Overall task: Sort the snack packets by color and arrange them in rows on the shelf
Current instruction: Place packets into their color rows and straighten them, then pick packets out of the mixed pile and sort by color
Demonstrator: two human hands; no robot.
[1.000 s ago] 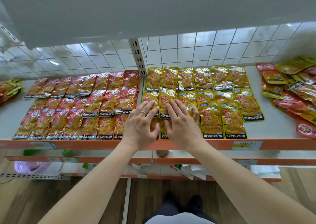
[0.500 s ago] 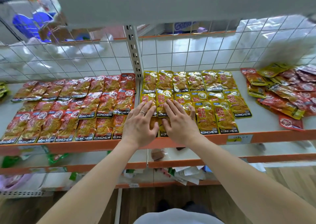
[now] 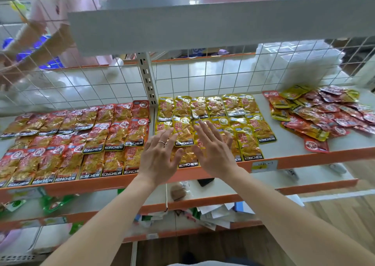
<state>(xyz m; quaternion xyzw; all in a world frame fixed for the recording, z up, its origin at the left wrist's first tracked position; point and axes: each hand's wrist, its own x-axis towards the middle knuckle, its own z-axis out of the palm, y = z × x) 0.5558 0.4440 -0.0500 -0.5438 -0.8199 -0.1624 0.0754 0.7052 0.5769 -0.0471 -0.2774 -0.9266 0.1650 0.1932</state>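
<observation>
Head view: both hands empty over the yellow rows, unsorted heap off to the right.

The left hand (image 3: 157, 158), with a ring (image 3: 161, 142), and the right hand (image 3: 215, 154) are spread flat with straight fingers, grasping nothing, low over the near yellow packets (image 3: 215, 111); I cannot tell if they touch. The red packets (image 3: 81, 140) fill the left bay in rows, long axis running near to far like the yellow ones. The mixed pile (image 3: 324, 113) lies at the far right of the shelf (image 3: 304, 160), well apart from both hands, its packets at all angles. The right hand is nearer, so the next pick likely falls to it, reaching right and slightly away, then turning the packet to match the rows.
</observation>
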